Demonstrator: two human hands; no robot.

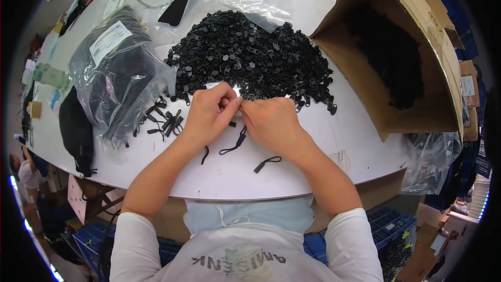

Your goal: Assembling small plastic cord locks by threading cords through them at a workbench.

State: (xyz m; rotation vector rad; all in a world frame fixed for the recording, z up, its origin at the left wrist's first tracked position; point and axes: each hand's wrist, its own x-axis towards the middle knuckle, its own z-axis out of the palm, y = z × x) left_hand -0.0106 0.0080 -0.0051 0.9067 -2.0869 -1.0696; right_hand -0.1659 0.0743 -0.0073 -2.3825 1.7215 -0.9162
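My left hand (211, 108) and my right hand (274, 120) meet at the near edge of a heap of black zipper sliders (245, 47). Both are closed, thumbs and fingertips pinched together. Whatever sits between them is too small and covered to make out. A short black tip (232, 124) shows just below my left fingers; whether it is held or lies on the table I cannot tell. Closest to my right hand lie a looped black cord zipper pull (240, 140) and another cord pull (267, 164). Several more cord pulls (169, 123) are scattered left of my left wrist.
A white table (334, 151) carries everything. On the left are a clear plastic bag (122, 68) of black items and a black pouch (76, 130). Behind the heap lies a dark phone (177, 6). An open cardboard box (360, 78) with black contents leans at the right.
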